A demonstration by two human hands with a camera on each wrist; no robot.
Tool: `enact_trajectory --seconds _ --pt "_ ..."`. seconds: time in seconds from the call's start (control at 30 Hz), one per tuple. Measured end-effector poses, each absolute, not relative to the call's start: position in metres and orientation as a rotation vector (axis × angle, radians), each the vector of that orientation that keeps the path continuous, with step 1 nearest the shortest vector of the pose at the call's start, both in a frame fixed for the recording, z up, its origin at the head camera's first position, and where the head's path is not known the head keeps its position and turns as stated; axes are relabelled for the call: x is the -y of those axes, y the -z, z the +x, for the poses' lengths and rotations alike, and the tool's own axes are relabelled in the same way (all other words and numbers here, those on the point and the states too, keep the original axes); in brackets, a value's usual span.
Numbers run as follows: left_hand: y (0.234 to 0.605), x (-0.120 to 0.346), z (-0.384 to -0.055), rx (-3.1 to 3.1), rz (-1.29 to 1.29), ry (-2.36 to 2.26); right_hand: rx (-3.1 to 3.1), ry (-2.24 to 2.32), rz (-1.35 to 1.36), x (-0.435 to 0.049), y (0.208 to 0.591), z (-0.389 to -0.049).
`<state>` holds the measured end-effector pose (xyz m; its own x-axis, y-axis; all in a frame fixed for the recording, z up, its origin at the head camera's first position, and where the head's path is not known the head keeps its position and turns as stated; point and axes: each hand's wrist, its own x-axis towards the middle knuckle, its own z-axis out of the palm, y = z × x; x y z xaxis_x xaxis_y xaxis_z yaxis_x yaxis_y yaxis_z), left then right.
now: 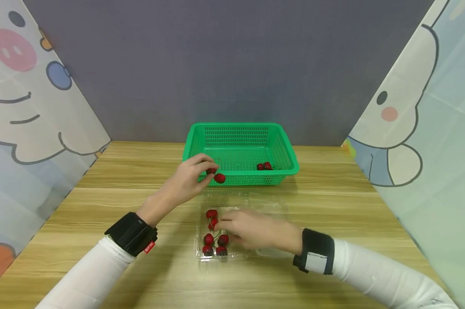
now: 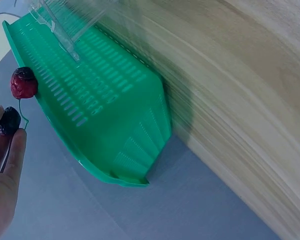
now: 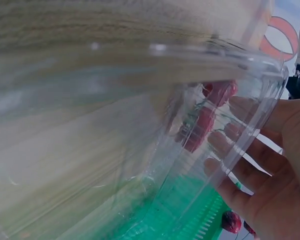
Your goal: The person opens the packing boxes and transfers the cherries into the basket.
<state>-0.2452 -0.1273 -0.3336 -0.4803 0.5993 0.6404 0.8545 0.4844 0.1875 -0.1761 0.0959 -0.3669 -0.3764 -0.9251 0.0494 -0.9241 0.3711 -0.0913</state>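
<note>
My left hand (image 1: 186,178) pinches a pair of red cherries (image 1: 219,178) at the front left rim of the green basket (image 1: 240,125). In the left wrist view, a dark cherry (image 2: 9,121) sits between the fingertips and a redder cherry (image 2: 24,82) hangs on a green stem. My right hand (image 1: 255,229) is over the clear plastic box (image 1: 236,255), beside several cherries (image 1: 211,213) in its left part. Through the box wall, the right wrist view shows loosely bent fingers (image 3: 255,165) near cherries (image 3: 202,127), with nothing visibly gripped.
Two cherries (image 1: 264,166) lie at the front right inside the basket. The box's clear lid (image 1: 273,208) lies spread to the right. Beneath everything is a wooden table (image 1: 140,171), with a grey panel (image 1: 232,64) behind and cartoon-printed sheets (image 1: 394,116) at both sides.
</note>
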Motion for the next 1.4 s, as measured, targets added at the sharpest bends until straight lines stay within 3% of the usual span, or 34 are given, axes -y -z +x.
enact_trajectory --seconds 1.4 --pt "0.339 0.132 -0.271 2.489 -0.808 0.675 -2.5 0.153 -1.802 -0.087 0.38 -0.176"
